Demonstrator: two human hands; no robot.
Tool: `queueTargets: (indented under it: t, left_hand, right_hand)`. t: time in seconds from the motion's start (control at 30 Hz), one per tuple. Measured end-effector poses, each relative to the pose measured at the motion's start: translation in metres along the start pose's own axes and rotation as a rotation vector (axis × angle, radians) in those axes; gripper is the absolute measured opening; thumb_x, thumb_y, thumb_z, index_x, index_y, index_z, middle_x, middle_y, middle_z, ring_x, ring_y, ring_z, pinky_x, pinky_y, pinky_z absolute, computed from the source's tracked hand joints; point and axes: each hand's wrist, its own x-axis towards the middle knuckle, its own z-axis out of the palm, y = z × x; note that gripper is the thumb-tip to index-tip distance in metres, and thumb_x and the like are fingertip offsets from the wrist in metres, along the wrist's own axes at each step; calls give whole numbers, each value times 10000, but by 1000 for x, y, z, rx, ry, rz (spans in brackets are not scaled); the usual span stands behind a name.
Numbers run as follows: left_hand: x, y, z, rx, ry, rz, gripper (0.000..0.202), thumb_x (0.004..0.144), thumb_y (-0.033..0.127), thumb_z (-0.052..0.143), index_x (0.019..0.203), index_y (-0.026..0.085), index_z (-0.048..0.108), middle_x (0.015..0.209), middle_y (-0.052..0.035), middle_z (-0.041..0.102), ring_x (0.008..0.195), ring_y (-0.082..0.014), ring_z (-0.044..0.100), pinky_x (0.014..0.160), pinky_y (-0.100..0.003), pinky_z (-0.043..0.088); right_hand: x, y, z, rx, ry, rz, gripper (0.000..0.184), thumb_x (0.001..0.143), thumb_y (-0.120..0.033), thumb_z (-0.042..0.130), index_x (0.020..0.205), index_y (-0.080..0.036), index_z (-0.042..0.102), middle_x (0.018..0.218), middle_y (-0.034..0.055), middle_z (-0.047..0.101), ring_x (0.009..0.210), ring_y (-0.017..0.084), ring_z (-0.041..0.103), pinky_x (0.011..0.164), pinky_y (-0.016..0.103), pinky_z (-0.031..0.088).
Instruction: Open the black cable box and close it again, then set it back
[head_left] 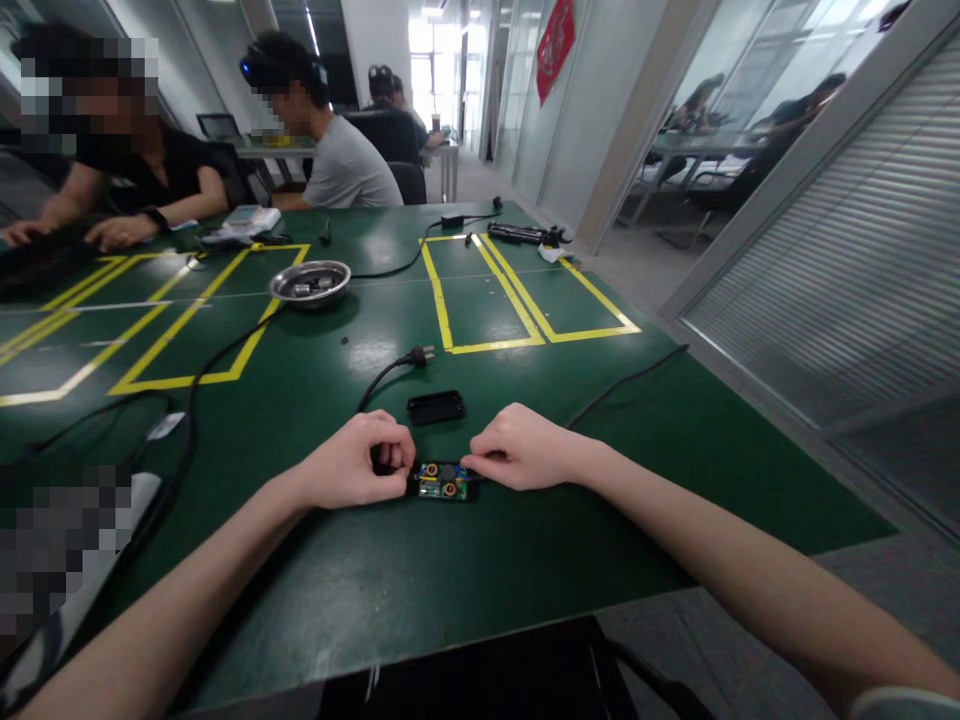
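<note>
A small green circuit board (442,488) with copper-wound coils and blue and yellow wires sits in a black housing on the table. At its left end my left hand (364,462) is closed in a pinch, fingertips against the housing's edge. My right hand (521,450) pinches at the opposite end, beside the wires there. What exactly lies between the fingertips of either hand is hidden. Just beyond the board lies a black housing cover (436,407), hollow side up. A black power plug (420,356) rests behind it, its cord running behind my left hand.
Another black cable (630,378) runs off rightward from my right hand. Farther back stand a metal bowl (310,284) holding small metal parts, yellow tape outlines (495,347) and a black tool-like object (525,235). Two people (330,150) sit across the green table (360,590).
</note>
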Motion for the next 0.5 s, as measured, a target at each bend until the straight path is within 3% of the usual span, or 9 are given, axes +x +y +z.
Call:
queueTargets:
  t: [0.2,0.37,0.43,0.5]
  left_hand:
    - [2,1,-5,-33,-58,3,140,854,210,604,839,183,740,622,22,663,653,-143,582,887,-313,503]
    - [3,-1,-5,-111,-119,30,155,825,172,625,892,183,764,630,51,679,577,-109,586,1064,-374,445]
    - [3,-1,-5,-131,-115,19,139,821,178,646,882,178,772,620,48,680,565,-107,596,1033,-362,467]
    - [2,-1,-5,-128,-103,0,140,826,190,654,877,172,783,625,27,686,589,-119,616,895,-309,517]
  right_hand:
    - [-1,2,-1,31,10,1,422,960,-283,572,553,-199,504,488,-36,465,469,112,389,570,283,223]
    - [-4,1,-3,71,2,14,361,892,-240,578,550,-200,468,508,-38,471,477,102,387,567,270,244]
    - [-4,1,-3,83,-3,10,357,881,-229,571,550,-201,440,513,-39,471,479,100,380,571,267,251]
    - [-4,1,-2,91,-6,10,367,891,-229,560,553,-202,422,515,-40,466,480,98,377,576,265,257]
